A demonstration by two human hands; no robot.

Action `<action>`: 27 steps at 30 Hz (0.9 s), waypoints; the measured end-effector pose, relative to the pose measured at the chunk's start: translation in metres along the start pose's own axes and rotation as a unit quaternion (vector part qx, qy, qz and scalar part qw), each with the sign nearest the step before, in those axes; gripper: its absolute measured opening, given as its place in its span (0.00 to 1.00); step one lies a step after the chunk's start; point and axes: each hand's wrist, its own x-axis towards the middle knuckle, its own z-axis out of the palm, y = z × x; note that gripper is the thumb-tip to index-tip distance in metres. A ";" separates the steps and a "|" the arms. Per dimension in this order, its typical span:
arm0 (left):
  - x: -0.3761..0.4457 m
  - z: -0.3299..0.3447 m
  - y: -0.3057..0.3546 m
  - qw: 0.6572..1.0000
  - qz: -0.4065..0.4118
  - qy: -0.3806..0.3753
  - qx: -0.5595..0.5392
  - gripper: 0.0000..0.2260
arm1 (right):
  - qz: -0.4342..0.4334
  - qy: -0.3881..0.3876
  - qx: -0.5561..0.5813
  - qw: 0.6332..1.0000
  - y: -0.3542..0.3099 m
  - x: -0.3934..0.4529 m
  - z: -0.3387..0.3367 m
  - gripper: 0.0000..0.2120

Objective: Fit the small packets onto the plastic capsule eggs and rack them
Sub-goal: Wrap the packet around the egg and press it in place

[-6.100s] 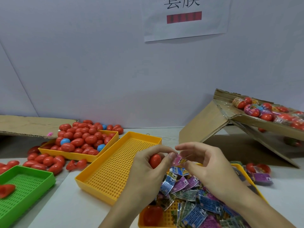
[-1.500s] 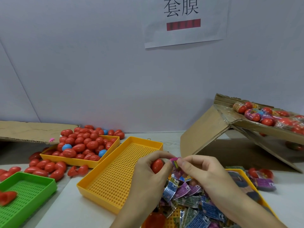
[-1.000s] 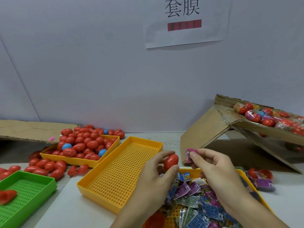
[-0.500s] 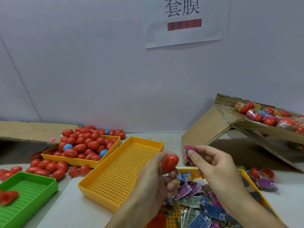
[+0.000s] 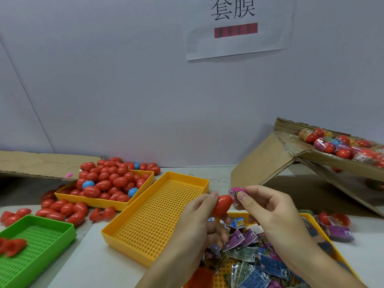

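Observation:
My left hand (image 5: 197,223) grips a red capsule egg (image 5: 222,205) and points its tip to the right. My right hand (image 5: 268,210) pinches a small pink packet (image 5: 235,193) whose open end touches the tip of the egg. Both are held above a yellow tray (image 5: 324,229) heaped with several purple, blue and green packets (image 5: 249,252). A cardboard rack (image 5: 291,150) at the far right carries several eggs that wear packets (image 5: 324,143).
A yellow perforated tray (image 5: 158,217) lies left of my hands. Behind it a yellow tray (image 5: 104,201) holds many red and a few blue eggs (image 5: 108,179). A green tray (image 5: 37,244) sits at front left. Loose red eggs (image 5: 60,208) lie on the table.
My hands separated over the packet tray and rose. The left hand turned the egg tip to the right. The right hand has brought the pink packet back against the egg's tip.

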 end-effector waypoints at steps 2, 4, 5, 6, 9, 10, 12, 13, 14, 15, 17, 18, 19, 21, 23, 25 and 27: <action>0.000 0.000 0.000 1.000 0.009 -0.004 -0.001 0.12 | -0.001 -0.001 0.003 1.000 0.000 0.000 0.000 0.11; 0.000 -0.001 0.000 1.000 0.019 -0.001 0.007 0.11 | -0.001 -0.002 0.003 1.000 -0.001 -0.001 0.000 0.11; 0.000 -0.001 -0.001 1.000 0.025 0.003 0.014 0.10 | -0.002 -0.002 0.002 1.000 -0.001 -0.001 0.000 0.11; 0.001 -0.001 0.000 0.999 0.030 0.005 0.020 0.10 | -0.003 -0.002 0.000 1.000 -0.001 -0.001 0.000 0.11; 0.000 0.000 0.000 0.999 0.035 0.005 0.026 0.11 | -0.005 -0.002 -0.014 1.000 -0.001 -0.001 0.000 0.11; 0.000 0.000 0.000 0.999 0.034 0.004 0.025 0.11 | -0.007 -0.002 -0.020 1.000 -0.001 -0.001 0.000 0.11; 0.000 0.000 0.000 0.999 0.030 0.001 0.021 0.11 | -0.013 -0.002 -0.033 0.999 0.000 -0.001 0.000 0.12; 0.000 0.000 0.000 0.999 0.028 -0.002 0.019 0.11 | -0.018 0.000 -0.040 0.999 0.000 -0.001 0.000 0.12; 0.000 0.000 0.000 0.999 0.027 -0.004 0.017 0.12 | -0.024 0.001 -0.047 0.999 0.000 -0.002 0.001 0.11; 0.000 0.000 0.000 1.000 0.025 -0.005 0.015 0.12 | -0.030 0.003 -0.054 0.998 0.000 -0.002 0.001 0.12; -0.001 0.001 0.000 1.000 0.018 -0.006 0.006 0.15 | -0.038 0.007 -0.060 0.997 0.000 -0.002 0.001 0.12; -0.001 0.001 0.000 1.000 0.012 -0.007 -0.002 0.17 | -0.041 0.009 -0.061 0.997 0.000 -0.002 0.002 0.11; -0.001 0.001 0.001 1.000 0.005 -0.008 -0.012 0.18 | -0.045 0.010 -0.062 0.997 0.000 -0.002 0.002 0.11; -0.001 0.002 0.002 0.999 -0.003 -0.016 -0.036 0.19 | -0.054 0.009 -0.062 0.997 0.000 -0.002 0.003 0.10; -0.001 0.003 0.003 0.998 0.004 -0.028 -0.047 0.20 | -0.061 0.003 -0.055 0.997 -0.001 -0.003 0.003 0.09; -0.001 0.002 0.003 0.998 0.018 -0.035 -0.047 0.18 | -0.067 0.000 -0.050 0.997 -0.002 -0.004 0.003 0.10; -0.001 0.002 0.003 0.998 0.033 -0.038 -0.046 0.15 | -0.071 0.005 -0.055 0.996 -0.002 -0.004 0.003 0.09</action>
